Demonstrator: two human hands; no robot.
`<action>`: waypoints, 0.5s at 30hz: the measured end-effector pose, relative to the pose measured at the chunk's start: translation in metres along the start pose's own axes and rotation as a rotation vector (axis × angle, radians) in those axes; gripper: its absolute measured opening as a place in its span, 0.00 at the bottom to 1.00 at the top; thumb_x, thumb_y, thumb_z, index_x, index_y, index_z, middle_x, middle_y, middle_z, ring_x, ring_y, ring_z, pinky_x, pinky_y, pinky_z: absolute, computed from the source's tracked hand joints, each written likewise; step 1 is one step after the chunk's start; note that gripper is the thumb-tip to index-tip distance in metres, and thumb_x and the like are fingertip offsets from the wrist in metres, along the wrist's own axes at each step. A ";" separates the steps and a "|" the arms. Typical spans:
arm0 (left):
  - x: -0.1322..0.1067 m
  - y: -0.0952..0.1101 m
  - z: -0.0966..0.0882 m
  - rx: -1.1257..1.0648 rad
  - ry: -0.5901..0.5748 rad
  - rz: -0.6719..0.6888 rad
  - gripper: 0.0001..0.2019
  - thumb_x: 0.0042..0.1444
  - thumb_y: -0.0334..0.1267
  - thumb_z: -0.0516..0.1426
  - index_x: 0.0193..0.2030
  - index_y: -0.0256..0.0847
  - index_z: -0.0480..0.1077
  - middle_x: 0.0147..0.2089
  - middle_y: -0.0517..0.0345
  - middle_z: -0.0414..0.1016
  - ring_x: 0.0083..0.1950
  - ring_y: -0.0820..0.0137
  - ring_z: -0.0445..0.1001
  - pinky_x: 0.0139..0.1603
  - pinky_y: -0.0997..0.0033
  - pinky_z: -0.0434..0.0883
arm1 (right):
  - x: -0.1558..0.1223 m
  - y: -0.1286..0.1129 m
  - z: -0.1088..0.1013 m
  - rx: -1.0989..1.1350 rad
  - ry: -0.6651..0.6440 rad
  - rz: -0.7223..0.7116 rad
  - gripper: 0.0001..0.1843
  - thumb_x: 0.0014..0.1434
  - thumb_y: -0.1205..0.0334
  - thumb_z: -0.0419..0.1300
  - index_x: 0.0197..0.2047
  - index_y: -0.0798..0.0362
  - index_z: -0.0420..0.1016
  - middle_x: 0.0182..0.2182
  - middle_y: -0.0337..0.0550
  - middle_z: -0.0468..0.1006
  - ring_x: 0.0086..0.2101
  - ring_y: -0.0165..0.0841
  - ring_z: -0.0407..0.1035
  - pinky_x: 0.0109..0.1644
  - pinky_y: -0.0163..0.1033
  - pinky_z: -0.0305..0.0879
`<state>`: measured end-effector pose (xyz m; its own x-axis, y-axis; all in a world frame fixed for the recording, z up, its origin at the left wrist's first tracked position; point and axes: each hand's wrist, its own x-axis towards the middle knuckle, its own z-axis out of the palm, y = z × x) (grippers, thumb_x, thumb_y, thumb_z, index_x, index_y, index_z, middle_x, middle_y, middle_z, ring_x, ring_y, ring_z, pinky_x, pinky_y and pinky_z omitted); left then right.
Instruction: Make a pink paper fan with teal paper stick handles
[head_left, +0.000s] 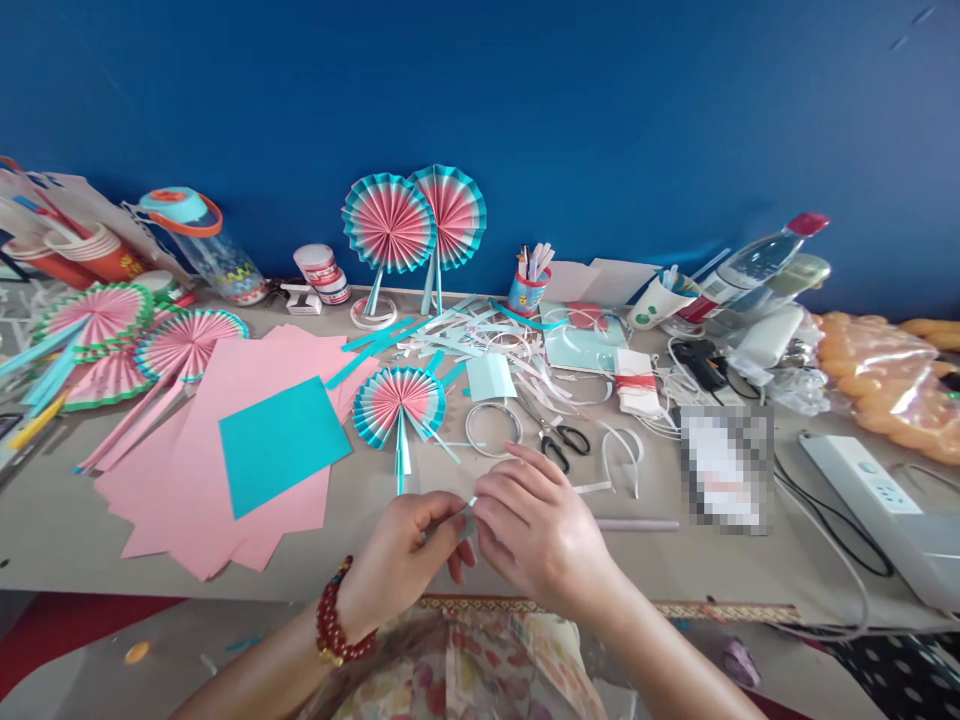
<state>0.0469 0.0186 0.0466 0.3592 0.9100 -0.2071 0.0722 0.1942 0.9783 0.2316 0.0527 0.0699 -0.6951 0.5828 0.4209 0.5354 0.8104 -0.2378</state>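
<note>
My left hand (405,548), with a red bead bracelet on the wrist, pinches a small pale piece (471,504) at the table's front edge. Fingertips of my right hand (538,522) close on the same piece from the other side; its kind is too small to make out. Just beyond my hands lies a pleated paper fan (399,408) in pink, white and teal. A roll of tape (493,430) rests flat to its right. Black-handled scissors (564,442) lie beyond my right hand, and a thin pale lilac stick (637,525) is beside it.
Pink paper sheets (296,505) lie at left under a teal sheet (285,445). Two finished fans (390,222) stand against the blue wall. Paper scraps (480,335) fill the middle back. At right are a plastic bottle (757,262), cables and a power strip (874,490).
</note>
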 end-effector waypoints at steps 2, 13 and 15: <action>0.000 0.000 0.000 0.010 0.000 0.002 0.15 0.66 0.40 0.51 0.31 0.37 0.70 0.26 0.59 0.74 0.24 0.74 0.74 0.28 0.77 0.69 | 0.001 -0.001 0.001 0.007 0.019 0.002 0.05 0.59 0.69 0.57 0.35 0.51 0.73 0.35 0.41 0.79 0.39 0.36 0.72 0.62 0.52 0.63; -0.007 0.000 -0.004 -0.025 -0.006 -0.055 0.16 0.68 0.41 0.49 0.31 0.37 0.68 0.30 0.54 0.78 0.26 0.73 0.75 0.29 0.76 0.67 | -0.013 0.040 -0.008 -0.046 0.124 0.389 0.13 0.63 0.71 0.53 0.46 0.51 0.75 0.44 0.50 0.79 0.43 0.43 0.73 0.45 0.48 0.70; -0.006 0.002 -0.005 -0.067 -0.021 -0.045 0.17 0.68 0.42 0.49 0.31 0.36 0.68 0.29 0.54 0.78 0.25 0.73 0.75 0.29 0.76 0.68 | -0.018 0.037 -0.009 0.149 0.029 0.419 0.12 0.64 0.70 0.54 0.47 0.50 0.75 0.39 0.45 0.80 0.38 0.38 0.73 0.41 0.42 0.69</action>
<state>0.0403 0.0150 0.0494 0.3761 0.8921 -0.2505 0.0270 0.2596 0.9653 0.2680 0.0721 0.0613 -0.4179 0.8626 0.2850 0.6914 0.5055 -0.5161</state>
